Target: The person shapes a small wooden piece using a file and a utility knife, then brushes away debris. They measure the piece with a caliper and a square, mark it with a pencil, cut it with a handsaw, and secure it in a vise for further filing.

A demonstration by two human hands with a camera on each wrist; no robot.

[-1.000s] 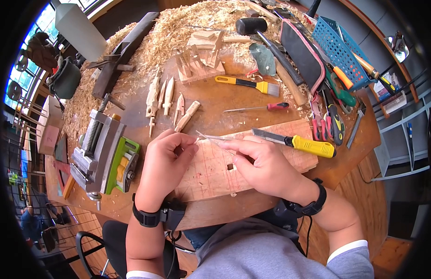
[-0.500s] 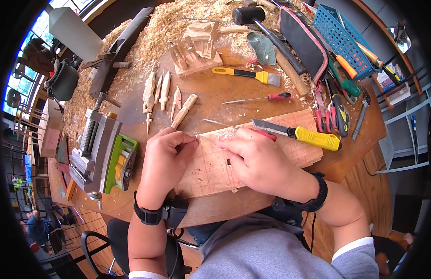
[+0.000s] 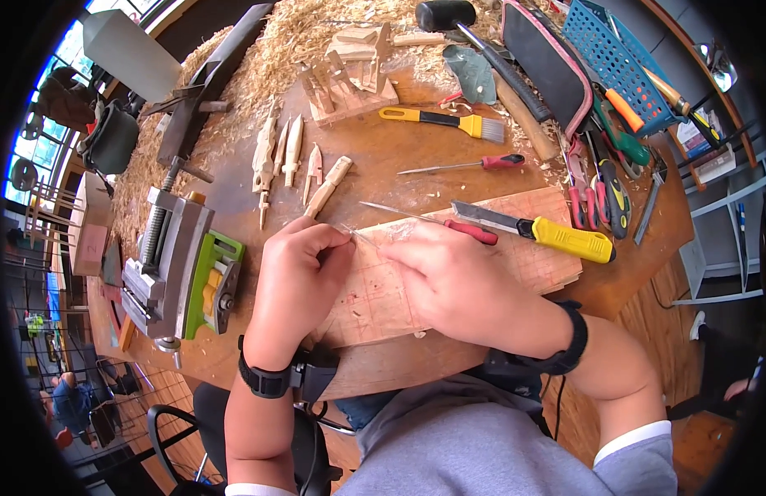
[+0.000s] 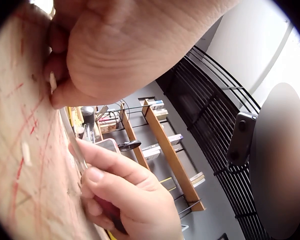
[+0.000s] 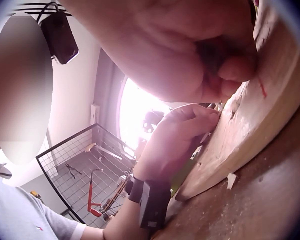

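Note:
A thin, pale strip (image 3: pixel 364 238) spans the small gap between the hands, above a pencil- and red-marked wooden board (image 3: pixel 366 302). The left hand (image 3: pixel 296 281) pinches one end between thumb and finger. The right hand (image 3: pixel 461 285) pinches the other; in the left wrist view, this hand (image 4: pixel 135 192) has the strip (image 4: pixel 72 135) at its thumb and finger. Just beyond the right knuckles is a thin pointed tool with a red handle (image 3: pixel 474 231). A yellow utility knife (image 3: pixel 573 240) rests on the board, blade towards the right hand. The right palm hides part of the board.
Carved wooden pieces (image 3: pixel 292 153) lie beyond the left hand. A metal vise (image 3: pixel 172 256) stands at the left. Farther back are a brush (image 3: pixel 441 120), a red-handled screwdriver (image 3: pixel 503 161), a mallet (image 3: pixel 445 16), wood shavings and a blue basket (image 3: pixel 618 70).
The right hand has moved slightly left, closer to the left hand. The pointed tool's red handle has come into view beyond the knuckles. The head view has shifted slightly.

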